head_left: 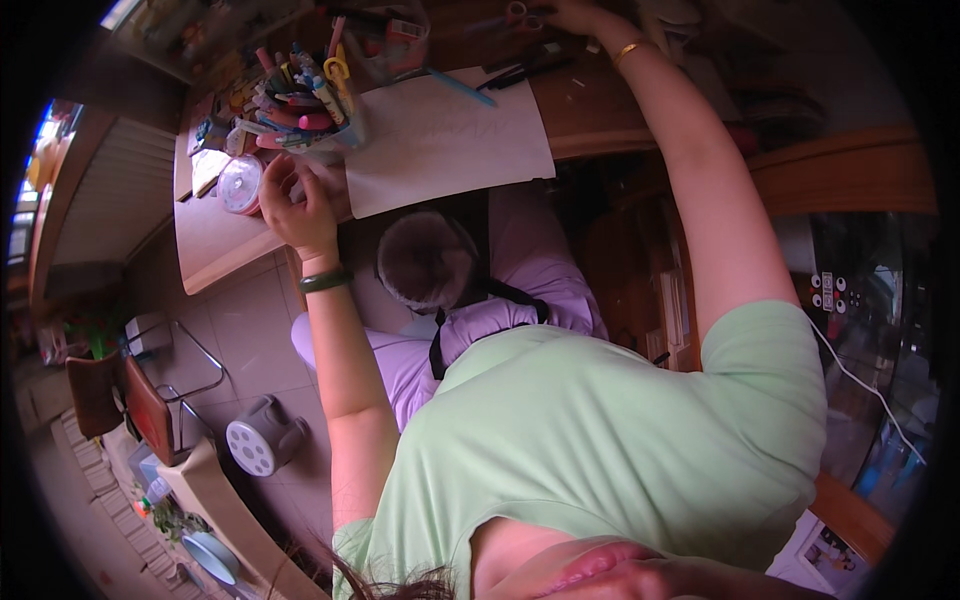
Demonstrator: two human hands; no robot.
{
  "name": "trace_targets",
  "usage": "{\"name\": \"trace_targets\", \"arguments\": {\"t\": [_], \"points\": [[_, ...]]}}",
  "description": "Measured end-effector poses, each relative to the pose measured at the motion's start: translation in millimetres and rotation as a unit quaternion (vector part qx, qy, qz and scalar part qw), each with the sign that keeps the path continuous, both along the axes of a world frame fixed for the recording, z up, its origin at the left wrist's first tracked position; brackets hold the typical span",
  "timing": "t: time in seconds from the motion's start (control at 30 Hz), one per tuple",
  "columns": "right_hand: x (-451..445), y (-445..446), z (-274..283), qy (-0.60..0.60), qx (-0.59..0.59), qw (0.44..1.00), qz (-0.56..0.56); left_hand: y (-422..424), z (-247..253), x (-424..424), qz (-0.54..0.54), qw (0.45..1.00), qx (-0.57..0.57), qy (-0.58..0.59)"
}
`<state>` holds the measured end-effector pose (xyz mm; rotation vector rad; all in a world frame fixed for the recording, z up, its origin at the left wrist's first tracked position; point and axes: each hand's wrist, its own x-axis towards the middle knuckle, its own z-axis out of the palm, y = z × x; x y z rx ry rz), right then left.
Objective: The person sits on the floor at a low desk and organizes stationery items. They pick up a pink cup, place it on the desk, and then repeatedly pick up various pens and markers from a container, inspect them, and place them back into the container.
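My left hand [298,206] rests at the desk's front edge with loosely curled fingers and nothing visible in them. Its fingers are beside a round pink container with a clear lid [240,184]; whether they touch it, I cannot tell. My right hand [574,15] reaches to the far side of the desk, partly cut off by the dark upper rim, next to red-handled scissors [517,11]. Between my arms lies a sheet of white paper [450,150] with faint marks, overhanging the front edge. A light blue pen [463,88] lies across its far edge, near black pens [517,73].
A clear holder [351,139] packed with pens and yellow scissors stands left of the paper. Behind it is a clear plastic box [405,37]. A dark round object [427,259] sits above my lap. A grey stool [262,435] and a brown chair [146,409] stand left.
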<state>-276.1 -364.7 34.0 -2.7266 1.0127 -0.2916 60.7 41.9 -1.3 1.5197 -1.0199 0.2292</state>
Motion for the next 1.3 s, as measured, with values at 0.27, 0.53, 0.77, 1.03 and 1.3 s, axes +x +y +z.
{"name": "trace_targets", "arguments": {"t": [0.27,0.53,0.77,1.03,1.3], "points": [[11.8,-10.5,-11.9,0.030,0.122,0.992,-0.027,10.7,-7.9,6.2,0.040,0.998,0.020,-0.036],[-59.5,-108.9,-34.9,-0.396,0.304,0.865,-0.059,-1.8,0.5,3.8,-0.027,0.998,0.014,0.061],[56.3,88.4,134.4,-0.396,0.225,0.889,0.038,-33.0,52.3,6.9,-0.151,0.988,-0.029,-0.015],[192.2,203.0,206.1,-0.204,-0.119,0.931,0.279,-57.7,75.9,39.9,-0.162,0.980,0.109,0.037],[244.1,212.3,154.2,0.003,-0.128,0.920,0.369,-43.9,85.3,30.0,-0.213,0.972,0.097,0.022]]}}
